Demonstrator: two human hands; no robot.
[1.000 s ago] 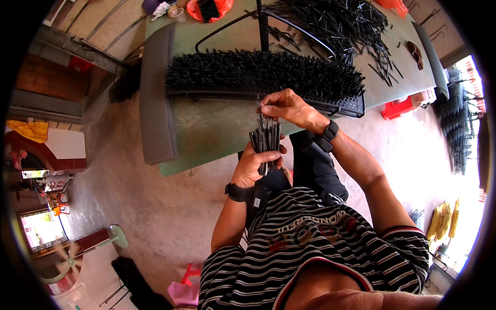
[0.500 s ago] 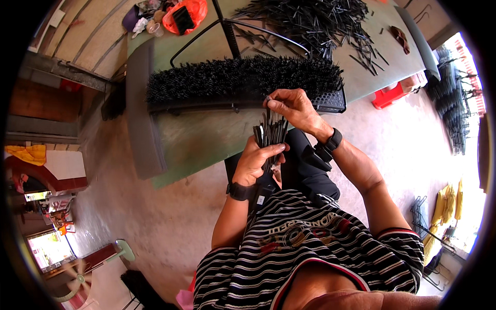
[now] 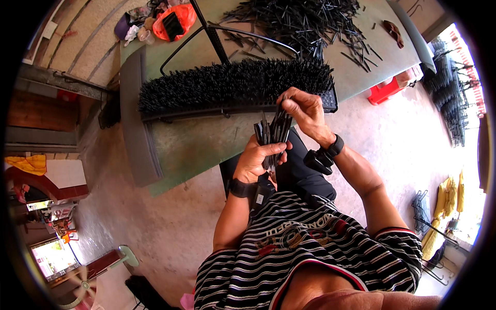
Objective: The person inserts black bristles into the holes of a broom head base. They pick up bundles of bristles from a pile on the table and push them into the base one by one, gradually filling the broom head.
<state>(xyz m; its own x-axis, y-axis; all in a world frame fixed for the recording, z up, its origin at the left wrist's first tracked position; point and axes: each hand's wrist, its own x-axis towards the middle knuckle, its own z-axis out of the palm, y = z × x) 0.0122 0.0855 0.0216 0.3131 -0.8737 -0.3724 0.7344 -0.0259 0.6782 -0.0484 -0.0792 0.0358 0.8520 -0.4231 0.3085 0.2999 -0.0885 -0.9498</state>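
My left hand [image 3: 251, 161] is closed round a bundle of thin black strips [image 3: 269, 135], their upper ends standing out above the thumb. Just above and right of it, my right hand [image 3: 306, 112] pinches the top of some strips at the bundle's right side; how many is hidden by the fingers. Directly beyond both hands lies a long black perforated rack [image 3: 329, 100], its top packed densely with short upright black strips [image 3: 232, 85]. Bare holes show at the rack's right end, beside my right hand.
A green tabletop [image 3: 194, 147] carries the rack and a loose heap of black strips [image 3: 305, 23] at the back. Thin metal bars [image 3: 211, 35] rise behind the rack. An orange bag [image 3: 181, 15] lies far left, a red stool [image 3: 383, 92] stands right.
My right hand has drawn slightly right and down from the rack's front edge. The strips at the bundle's right side now lean toward it. The whole view has shifted a little.
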